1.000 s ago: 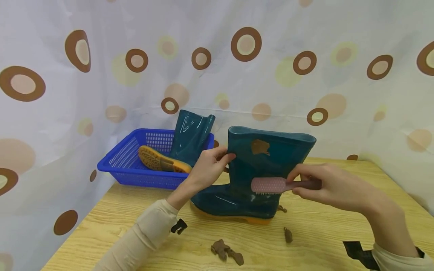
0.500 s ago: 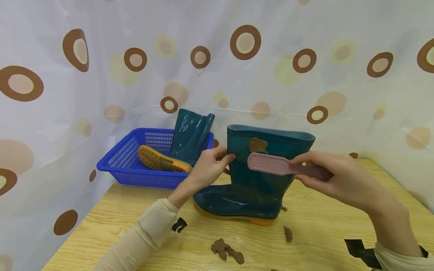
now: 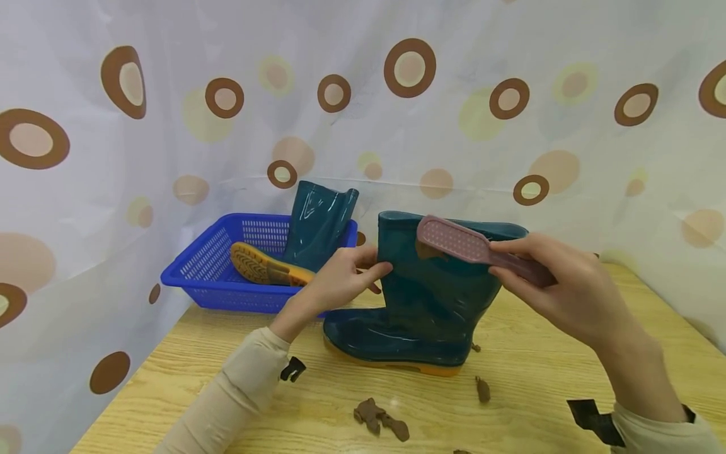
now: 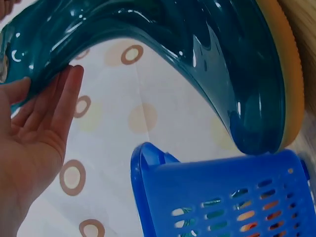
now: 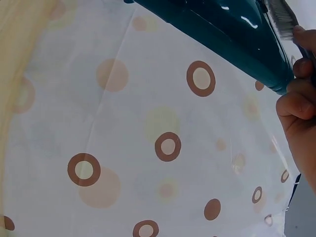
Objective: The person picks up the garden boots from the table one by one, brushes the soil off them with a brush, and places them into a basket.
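A dark teal rain boot with an orange sole stands upright on the wooden table, toe to the left. My left hand holds the front edge of its shaft, thumb on the near side and fingers behind. In my right hand is the handle of a pink brush. The brush head lies across the upper shaft, bristles toward the boot in the right wrist view, partly hiding a brown mud patch. Whether the bristles touch the mud is hidden.
A blue plastic basket at the back left holds a second teal boot, lying with its orange sole showing. Brown mud lumps lie on the near part of the table. A dotted curtain hangs behind.
My right hand has raised the brush from the boot's lower shaft up to the mud patch near the top, tilting it. The left hand keeps its hold; the boot has barely shifted.
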`<state>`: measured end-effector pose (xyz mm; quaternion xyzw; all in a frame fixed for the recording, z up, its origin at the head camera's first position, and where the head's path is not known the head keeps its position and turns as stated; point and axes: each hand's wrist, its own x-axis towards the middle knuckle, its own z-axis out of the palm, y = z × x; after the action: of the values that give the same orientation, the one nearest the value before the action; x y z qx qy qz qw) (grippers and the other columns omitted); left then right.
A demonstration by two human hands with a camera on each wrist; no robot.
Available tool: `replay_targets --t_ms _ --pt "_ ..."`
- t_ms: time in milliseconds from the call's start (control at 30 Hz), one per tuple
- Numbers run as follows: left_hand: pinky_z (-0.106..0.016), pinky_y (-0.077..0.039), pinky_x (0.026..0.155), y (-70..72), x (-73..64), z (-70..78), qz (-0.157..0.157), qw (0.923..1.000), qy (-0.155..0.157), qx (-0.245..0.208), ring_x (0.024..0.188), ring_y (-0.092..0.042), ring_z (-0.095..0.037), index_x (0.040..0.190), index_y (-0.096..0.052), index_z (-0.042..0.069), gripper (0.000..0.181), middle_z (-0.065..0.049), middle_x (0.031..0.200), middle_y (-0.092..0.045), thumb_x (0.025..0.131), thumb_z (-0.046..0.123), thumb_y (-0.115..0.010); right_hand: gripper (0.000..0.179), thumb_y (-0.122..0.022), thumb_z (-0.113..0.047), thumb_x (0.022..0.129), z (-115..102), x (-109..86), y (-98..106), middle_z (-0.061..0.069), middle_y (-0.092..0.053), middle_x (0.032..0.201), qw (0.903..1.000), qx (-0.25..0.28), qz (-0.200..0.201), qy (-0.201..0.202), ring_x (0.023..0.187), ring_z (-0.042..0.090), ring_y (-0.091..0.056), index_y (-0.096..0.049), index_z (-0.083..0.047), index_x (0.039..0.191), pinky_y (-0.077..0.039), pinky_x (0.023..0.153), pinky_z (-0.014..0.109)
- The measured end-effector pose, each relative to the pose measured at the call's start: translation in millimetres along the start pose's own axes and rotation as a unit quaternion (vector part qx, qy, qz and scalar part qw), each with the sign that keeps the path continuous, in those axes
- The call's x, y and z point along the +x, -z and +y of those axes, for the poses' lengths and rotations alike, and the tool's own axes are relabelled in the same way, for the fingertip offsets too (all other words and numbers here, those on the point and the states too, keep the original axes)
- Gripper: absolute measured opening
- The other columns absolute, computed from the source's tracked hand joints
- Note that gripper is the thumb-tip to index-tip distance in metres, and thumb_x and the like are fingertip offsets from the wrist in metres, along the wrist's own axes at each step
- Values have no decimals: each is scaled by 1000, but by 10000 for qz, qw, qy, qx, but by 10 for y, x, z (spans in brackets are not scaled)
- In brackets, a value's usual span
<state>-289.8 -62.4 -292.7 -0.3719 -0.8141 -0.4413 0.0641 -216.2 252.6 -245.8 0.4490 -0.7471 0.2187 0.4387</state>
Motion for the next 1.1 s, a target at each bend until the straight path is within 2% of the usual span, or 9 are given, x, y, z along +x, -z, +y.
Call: replay_targets --t_ms 133,267,367,500,700,833,900,1000,1100 --pt "-30 -61 74 25 -2 1 -144 9999 -9 66 82 -73 -14 112 -65 9 17 -8 104 -71 102 20 -56 40 -60 -43 97 35 -34 -9 -3 -69 88 9990 173 -388 -111 69 -7 -50 -73 -7 108 -43 58 9" --pt "-26 -60 73 38 -5 3 -216 9997 -6 144 79 -73 -13 105 -64 9 14 -8 100 -70 102 21 -57 22 -75 -19 90 41 -51 -11 -6 -69 94 9970 296 -698 -180 71 -5 -54 -73 -11 110 -46 61 9" --pt "-26 -60 73 40 0 -3 -229 9996 -22 166 78 -73 -13 101 -63 9 14 -8 97 -71 102 21 -57 37 -81 0 78 31 -54 4 -8 -68 94 9953 397 -847 -246 70 -6 -55 -72 -13 111 -46 60 8" --pt "-26 -59 73 38 7 -1 -209 9996 -17 177 77 -73 -13 103 -64 9 14 -7 97 -72 101 22 -57 51 -82 10 68 22 -54 33 -12 -66 93 9929 392 -1073 -320 70 -6 -55 -72 -15 111 -47 61 8" --pt "-27 -59 72 33 7 2 -190 9997 -3 178 79 -74 -23 106 -65 9 15 -8 99 -72 101 21 -58 45 -82 6 72 28 -55 88 -13 -66 94 9897 607 -1282 -177 71 -6 -56 -72 -15 110 -47 61 8" --pt "-26 -59 72 32 7 0 -180 9997 -29 190 79 -74 -20 113 -66 10 19 -8 103 -73 101 21 -57 21 -72 -21 92 9 -36 135 -8 -65 88 9907 985 -927 112 66 -8 -49 -72 -7 107 -41 54 8" --pt "-26 -60 73 37 6 -4 -205 9996 -60 187 79 -73 -18 116 -66 9 21 -8 105 -73 102 21 -57 36 -64 -34 96 -16 -16 145 -3 -64 83 9936 983 -505 239 64 -8 -46 -73 -1 103 -38 52 8" --pt "-27 -60 75 51 -6 -10 -302 9994 -101 146 81 -72 -16 121 -65 9 24 -8 105 -74 101 20 -57 47 -62 -39 96 -58 24 129 3 -64 78 9967 744 80 308 64 -8 -47 -73 6 98 -38 52 8" --pt "-27 -59 78 71 -24 -13 -466 9987 -140 160 83 -71 -18 124 -64 10 26 -7 102 -74 101 19 -57 49 -59 -42 97 -75 47 89 5 -66 77 9989 350 219 242 65 -8 -47 -74 5 98 -39 53 9"
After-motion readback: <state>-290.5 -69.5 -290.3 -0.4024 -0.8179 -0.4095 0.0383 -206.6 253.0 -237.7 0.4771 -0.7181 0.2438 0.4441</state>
